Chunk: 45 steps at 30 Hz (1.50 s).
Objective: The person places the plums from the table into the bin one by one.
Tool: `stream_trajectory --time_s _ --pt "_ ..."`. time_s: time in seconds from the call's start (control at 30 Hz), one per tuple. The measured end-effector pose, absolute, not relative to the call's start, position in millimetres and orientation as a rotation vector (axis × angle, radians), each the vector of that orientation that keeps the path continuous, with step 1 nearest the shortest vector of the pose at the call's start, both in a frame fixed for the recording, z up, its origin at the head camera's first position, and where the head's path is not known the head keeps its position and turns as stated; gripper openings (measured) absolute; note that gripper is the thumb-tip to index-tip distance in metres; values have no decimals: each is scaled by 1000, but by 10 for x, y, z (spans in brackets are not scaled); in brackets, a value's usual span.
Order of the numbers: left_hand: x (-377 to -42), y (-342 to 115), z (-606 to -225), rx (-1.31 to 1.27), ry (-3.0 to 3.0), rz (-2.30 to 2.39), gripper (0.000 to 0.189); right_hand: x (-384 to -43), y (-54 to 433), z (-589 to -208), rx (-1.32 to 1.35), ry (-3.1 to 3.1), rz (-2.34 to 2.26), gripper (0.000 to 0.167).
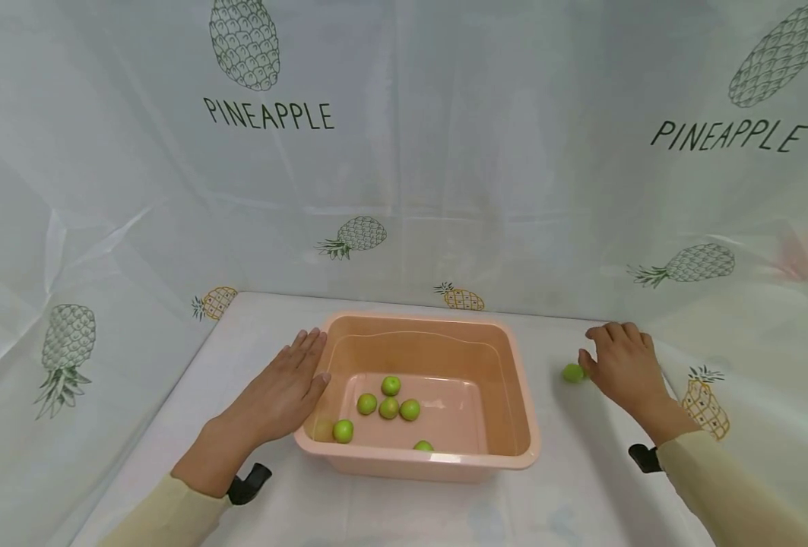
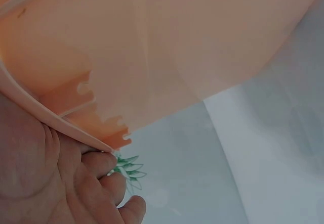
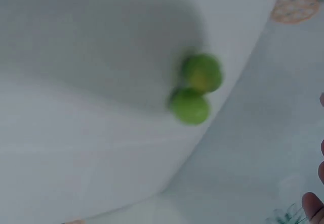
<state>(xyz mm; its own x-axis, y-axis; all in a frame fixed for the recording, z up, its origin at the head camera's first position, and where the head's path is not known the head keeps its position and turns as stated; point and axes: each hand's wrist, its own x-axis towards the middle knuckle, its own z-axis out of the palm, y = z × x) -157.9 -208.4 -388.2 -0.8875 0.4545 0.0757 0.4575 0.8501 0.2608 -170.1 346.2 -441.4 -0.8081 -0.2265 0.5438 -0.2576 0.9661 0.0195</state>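
A peach-coloured plastic basin (image 1: 431, 460) holds several small round green fruits (image 1: 389, 408) on its floor. My left hand (image 1: 280, 395) lies along the basin's left rim with fingers extended; the left wrist view shows its palm side against the outer rim. Off to the right, my right hand (image 1: 625, 372) hovers over the table, fingers bent loosely and thumb apart. Beside that thumb sits a green fruit (image 1: 572, 373). In the right wrist view two green fruits lie together, an upper fruit (image 3: 202, 72) and a lower fruit (image 3: 190, 106), both apart from the visible fingertips (image 3: 312, 204).
A white cover (image 1: 404, 509) spreads over the table. Behind and at the sides hangs a pale curtain (image 1: 486, 205) printed with pineapples, meeting the table's back edge. Table surface lies between the basin and the fruit at right.
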Motion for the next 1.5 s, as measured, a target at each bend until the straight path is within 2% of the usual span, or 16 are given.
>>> stream_trajectory --time_s 0.27,0.53,0.83,1.13,1.5 --pt "-1579 -2093 -3898 -737 -3012 -438 64 -1629 3842 -4672 385 -2697 -128 51" --pt "-1590 -2087 -3907 -731 -3016 -443 64 -1649 3897 -4909 467 -2775 -345 60" --pt "-1585 -2088 -3919 -740 -3012 -463 63 -1668 3930 -5035 399 -2837 -336 44" --pt "-1588 -2102 -3918 -728 -3019 -460 64 -1710 3946 -5108 360 -2809 -329 46" --pt "-1586 -2104 -3908 -732 -3019 -471 64 -1754 3997 -5183 270 -2852 -212 40"
